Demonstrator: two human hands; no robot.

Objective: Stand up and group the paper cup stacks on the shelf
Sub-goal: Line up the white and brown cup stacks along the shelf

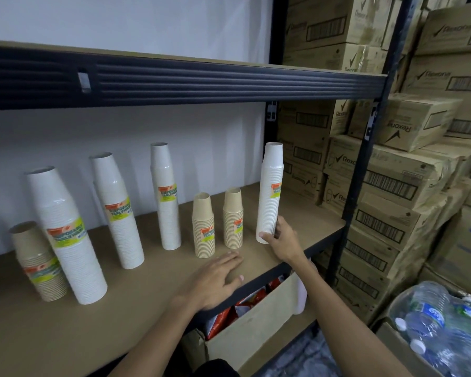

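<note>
Several wrapped paper cup stacks stand upside down on the brown shelf board (pixel 136 297). My right hand (pixel 282 242) grips the base of the tall white stack (pixel 270 191) at the far right. Left of it stand two short tan stacks (pixel 232 217) (pixel 203 225). Further left are a slim white stack (pixel 166 197), a wider white stack (pixel 119 213) and a big white stack (pixel 65 235). A short brown stack (pixel 37 261) stands at the far left. My left hand (pixel 215 281) lies flat and empty on the shelf's front edge, fingers spread.
A black shelf beam (pixel 174 80) crosses overhead. A black upright post (pixel 362 148) bounds the shelf on the right, with piled cardboard boxes (pixel 392 186) behind it. Under the shelf sits an open carton of red packets (pixel 245 311). Water bottles (pixel 435 322) lie at the lower right.
</note>
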